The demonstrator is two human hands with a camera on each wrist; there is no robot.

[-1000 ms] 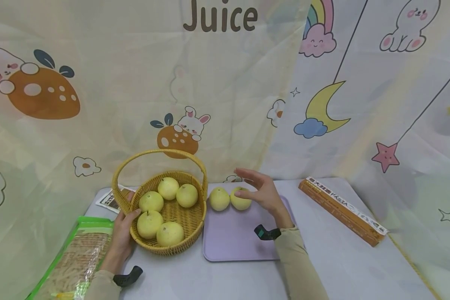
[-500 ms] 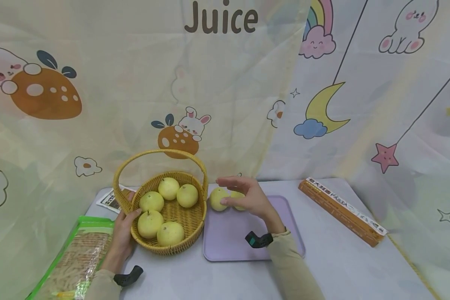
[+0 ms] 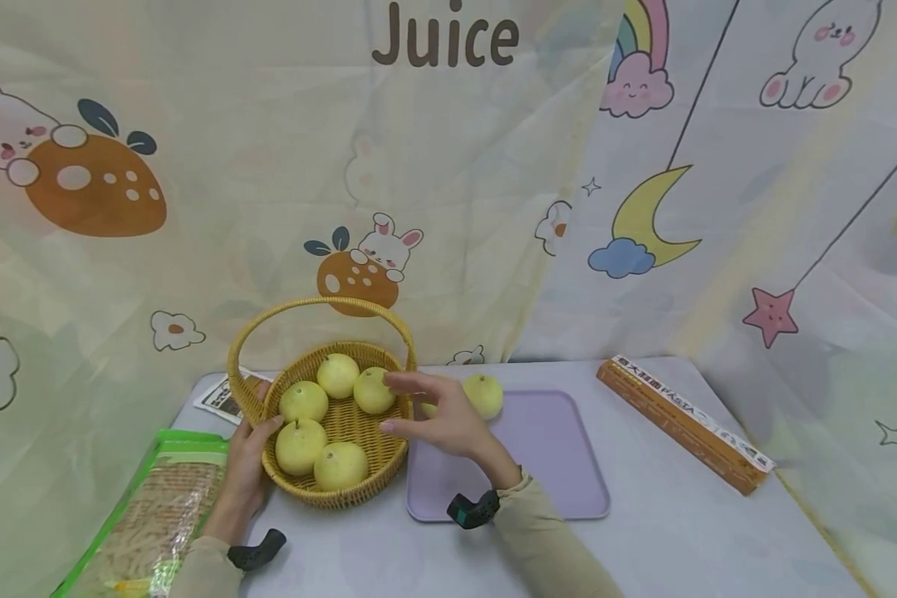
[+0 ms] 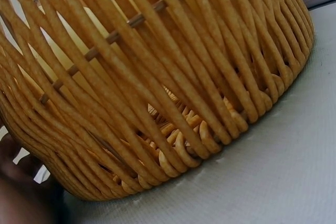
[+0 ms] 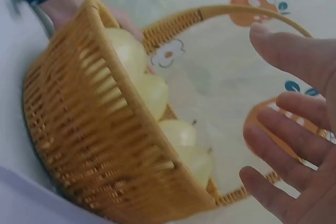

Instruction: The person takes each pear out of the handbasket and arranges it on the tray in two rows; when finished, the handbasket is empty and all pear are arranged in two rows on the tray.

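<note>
A yellow wicker basket [image 3: 347, 497] with a tall hoop handle stands on the table, holding several round pale-yellow pears [image 3: 340, 466]. My left hand [image 3: 243, 469] grips its left side, thumb over the rim. In the left wrist view the woven wall [image 4: 173, 72] fills most of the picture. Over the basket's right rim hovers my right hand [image 3: 448, 417], fingers spread and holding nothing. The right wrist view also has that hand [image 5: 299, 140] apart from the basket. One pear [image 3: 484, 397] sits at the back of the purple tray [image 3: 523, 473]; another beside it is mostly hidden behind my right hand.
A green-edged plastic package [image 3: 168, 498] lies left of the basket, with a small printed packet [image 3: 220, 400] behind it. On the right lies a long brown pasta box [image 3: 680, 423]. A printed cloth [image 3: 463, 208] hangs behind the table.
My right hand has moved left from above the tray's pears to the basket's right rim, uncovering the right-hand pear. My left hand and the basket have stayed put.
</note>
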